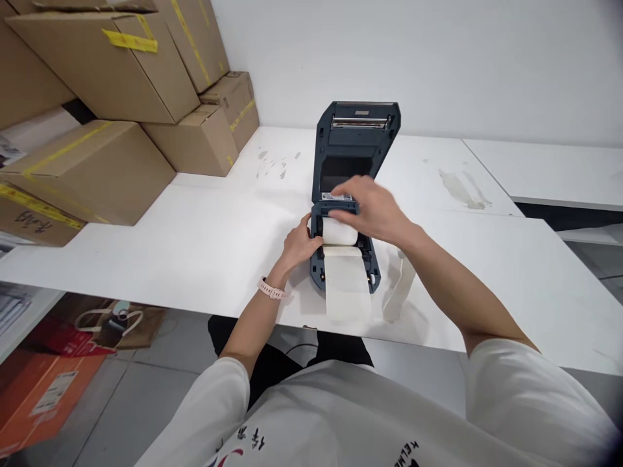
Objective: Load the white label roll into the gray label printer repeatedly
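A dark blue label printer (pixel 317 263) stands on the white table with its lid (pixel 325 139) raised. Inside it sits a white label roll (pixel 339 231), and a strip of the paper (pixel 346 285) runs out over the front edge toward me. My left hand (pixel 300 241) grips the printer's left side, thumb on the rim beside the roll. Over the roll's right part hovers my right hand (pixel 372 206), its thumb and fingers apart and nothing visible between them. It hides part of the printer's right side.
Cardboard boxes (pixel 141 71) are stacked at the table's left end. A loose paper strip (pixel 400 288) lies right of the printer. Behind the white table (pixel 219 227) is a wall. An orange box (pixel 43 402) and a paper bag (pixel 146 327) stand on the floor at lower left.
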Tool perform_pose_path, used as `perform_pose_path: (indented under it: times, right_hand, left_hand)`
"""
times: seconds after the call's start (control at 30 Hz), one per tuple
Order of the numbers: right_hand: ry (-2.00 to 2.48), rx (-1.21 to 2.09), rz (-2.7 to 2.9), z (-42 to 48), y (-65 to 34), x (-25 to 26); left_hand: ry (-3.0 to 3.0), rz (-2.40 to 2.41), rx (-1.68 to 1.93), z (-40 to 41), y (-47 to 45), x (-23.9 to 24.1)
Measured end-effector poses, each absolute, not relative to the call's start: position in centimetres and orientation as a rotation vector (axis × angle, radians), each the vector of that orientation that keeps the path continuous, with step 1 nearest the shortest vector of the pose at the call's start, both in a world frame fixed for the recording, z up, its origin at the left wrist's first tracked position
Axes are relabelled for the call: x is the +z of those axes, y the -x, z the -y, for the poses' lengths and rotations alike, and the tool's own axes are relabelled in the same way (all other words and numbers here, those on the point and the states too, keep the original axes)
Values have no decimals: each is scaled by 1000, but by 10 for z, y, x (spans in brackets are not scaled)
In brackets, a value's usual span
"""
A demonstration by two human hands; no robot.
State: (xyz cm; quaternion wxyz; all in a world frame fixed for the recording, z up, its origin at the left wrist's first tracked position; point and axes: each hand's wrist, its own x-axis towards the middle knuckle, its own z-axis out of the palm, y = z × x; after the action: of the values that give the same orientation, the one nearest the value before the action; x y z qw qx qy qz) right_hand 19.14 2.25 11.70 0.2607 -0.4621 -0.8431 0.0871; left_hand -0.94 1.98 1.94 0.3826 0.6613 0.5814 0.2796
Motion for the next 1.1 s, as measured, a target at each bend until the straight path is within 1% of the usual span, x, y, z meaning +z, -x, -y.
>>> perform_pose_path:
  times: [0.07,0.13,0.23,0.3,0.37,0.47,0.57,0.67,0.77,0.9,1.1]
  right_hand:
    - [1363,465,2461,-31,-188,101]
    - [1469,597,2562,-44,-186,85]
    - [1561,622,2665,-61,-180,69]
    - [1552,647,2689,-66,-178,67]
    - [1467,795,2639,-65,-182,75]
    - [1267,1024,2458,-52,-204,103]
    - [1120,1018,2325,-35,-244,134]
    - [986,952,2143,-27,-293,143]
    - [932,1034,1832,-36,-334,120]
    - [1111,1130,1489,-62,-362,68]
    - [1284,1127,1352,-99,-367,12]
  left_hand:
    - [-1695,-1494,724,-21,9,18]
    - [-1700,-1495,733,-21,9,17]
    - [-1708,-1477,745,-21,9,17]
    - [-1701,-1477,748,-20,9,17]
    - [-1693,-1479,751,-20,9,17]
    - [-1689,-1466,755,-20,10,17]
    - [-1674,-1452,761,-19,10,17]
    - [-1672,-1447,736,-17,11,19]
    - [-1674,-1445,704,-17,11,20]
    - [-1673,-1446,707,-18,11,20]
    - [-1641,-1399,751,-19,12,16]
